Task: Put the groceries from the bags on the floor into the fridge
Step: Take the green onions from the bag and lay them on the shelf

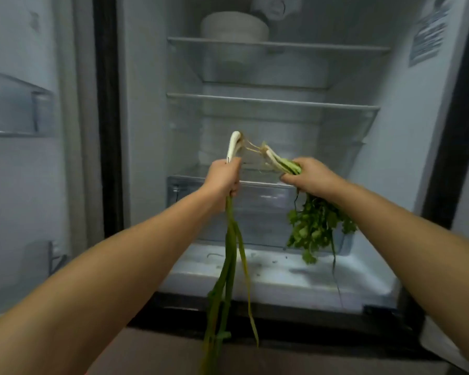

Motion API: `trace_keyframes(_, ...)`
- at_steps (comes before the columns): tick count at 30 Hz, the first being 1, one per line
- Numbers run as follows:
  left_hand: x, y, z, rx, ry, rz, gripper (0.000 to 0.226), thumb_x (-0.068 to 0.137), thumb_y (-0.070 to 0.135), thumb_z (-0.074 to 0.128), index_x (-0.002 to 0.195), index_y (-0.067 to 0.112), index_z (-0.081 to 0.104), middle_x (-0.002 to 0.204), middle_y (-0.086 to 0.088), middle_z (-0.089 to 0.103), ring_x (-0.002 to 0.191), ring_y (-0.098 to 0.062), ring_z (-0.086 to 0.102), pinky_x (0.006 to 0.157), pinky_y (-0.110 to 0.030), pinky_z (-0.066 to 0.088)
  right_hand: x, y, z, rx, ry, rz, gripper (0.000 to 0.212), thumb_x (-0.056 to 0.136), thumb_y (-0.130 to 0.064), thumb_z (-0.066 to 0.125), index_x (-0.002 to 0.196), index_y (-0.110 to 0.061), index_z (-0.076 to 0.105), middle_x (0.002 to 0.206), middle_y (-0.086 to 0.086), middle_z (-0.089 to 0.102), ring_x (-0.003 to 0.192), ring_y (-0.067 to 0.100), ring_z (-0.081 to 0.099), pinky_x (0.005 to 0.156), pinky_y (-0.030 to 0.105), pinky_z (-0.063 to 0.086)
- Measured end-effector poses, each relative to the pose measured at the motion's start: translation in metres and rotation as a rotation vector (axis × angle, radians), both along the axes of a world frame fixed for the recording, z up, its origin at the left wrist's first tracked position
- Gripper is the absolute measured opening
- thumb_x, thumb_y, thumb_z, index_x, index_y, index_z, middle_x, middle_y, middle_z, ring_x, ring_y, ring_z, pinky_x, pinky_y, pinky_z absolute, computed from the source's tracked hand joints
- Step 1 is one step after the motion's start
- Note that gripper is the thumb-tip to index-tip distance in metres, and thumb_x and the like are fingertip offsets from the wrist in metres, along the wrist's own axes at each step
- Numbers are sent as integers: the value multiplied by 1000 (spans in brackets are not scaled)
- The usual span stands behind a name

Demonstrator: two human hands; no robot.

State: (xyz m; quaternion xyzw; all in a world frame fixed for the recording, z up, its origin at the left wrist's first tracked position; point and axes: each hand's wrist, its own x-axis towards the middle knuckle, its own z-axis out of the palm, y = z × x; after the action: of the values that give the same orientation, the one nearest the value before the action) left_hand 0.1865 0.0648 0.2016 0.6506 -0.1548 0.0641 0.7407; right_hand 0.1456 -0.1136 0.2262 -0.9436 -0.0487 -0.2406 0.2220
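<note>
Open before me, the fridge [276,102] looks nearly bare apart from bowls [234,25] up top, so I judge most remains: my left hand [224,180] grips spring onions [229,239], my right hand [307,178] clutches coriander [316,226], roots tangled together, neither shelved yet.

Hands [263,177] grip scallions [229,239], cilantro [317,226] — roots tangled.
</note>
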Motion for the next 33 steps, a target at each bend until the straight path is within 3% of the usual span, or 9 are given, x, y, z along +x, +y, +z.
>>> trace_keyframes(4, 67, -18, 21, 51, -70, 134, 28, 89, 9, 40, 63, 16, 35, 34, 7, 31, 32, -12, 30, 37, -17, 26, 78, -22, 41, -247, -2, 22, 14, 88, -24, 63, 90, -12, 58, 81, 8, 56, 64, 19, 49, 52, 28, 34)
trace_keyframes(9, 134, -28, 29, 280, -171, 395, 30, 93, 18, 42, 64, 14, 41, 58, -4, 42, 51, -21, 41, 55, -31, 41, 162, -29, 74, -528, -51, 25, 20, 88, -28, 60, 102, -14, 60, 90, 5, 54, 81, 21, 50, 68, 27, 35)
trace_keyframes(12, 170, -24, 19, 244, -44, 419, 29, 93, 18, 43, 64, 13, 41, 59, -7, 42, 51, -22, 41, 52, -29, 39, 209, -21, 79, -580, -28, 76, 8, 91, -29, 56, 94, -23, 52, 89, 1, 53, 82, 20, 50, 68, 27, 36)
trace_keyframes(16, 199, -16, 6, 92, 133, 302, 31, 93, 19, 46, 63, 12, 41, 53, -6, 39, 43, -20, 35, 47, -23, 29, 276, -14, 71, -716, -35, 153, 10, 94, -28, 52, 95, -19, 55, 88, 0, 54, 77, 16, 51, 54, 25, 34)
trace_keyframes(20, 208, -14, 0, 61, 99, 291, 30, 92, 18, 46, 63, 15, 40, 42, 1, 37, 36, -14, 34, 45, -22, 25, 342, -10, 58, -688, 30, 177, 24, 95, -27, 52, 106, -6, 58, 98, 10, 60, 82, 18, 51, 61, 28, 37)
trace_keyframes(22, 211, -13, -1, 63, 91, 295, 27, 92, 18, 46, 65, 15, 40, 47, -1, 37, 39, -16, 34, 46, -23, 26, 372, -1, 51, -630, 85, 206, 31, 95, -28, 53, 112, -3, 57, 107, 14, 60, 87, 21, 51, 67, 27, 37)
trace_keyframes(29, 214, -9, -4, 6, 68, 323, 23, 88, 20, 48, 66, 14, 43, 49, -4, 41, 44, -20, 37, 51, -27, 31, 434, 32, 30, -623, 310, 169, 53, 94, -38, 53, 134, -3, 43, 140, 18, 45, 123, 30, 47, 100, 34, 37)
trace_keyframes(33, 215, -8, -4, -6, 49, 323, 25, 89, 20, 47, 65, 14, 42, 50, -5, 41, 44, -20, 38, 50, -26, 31, 439, 38, 21, -738, 450, 146, 60, 94, -48, 49, 135, -6, 40, 141, 14, 45, 114, 25, 49, 94, 33, 40)
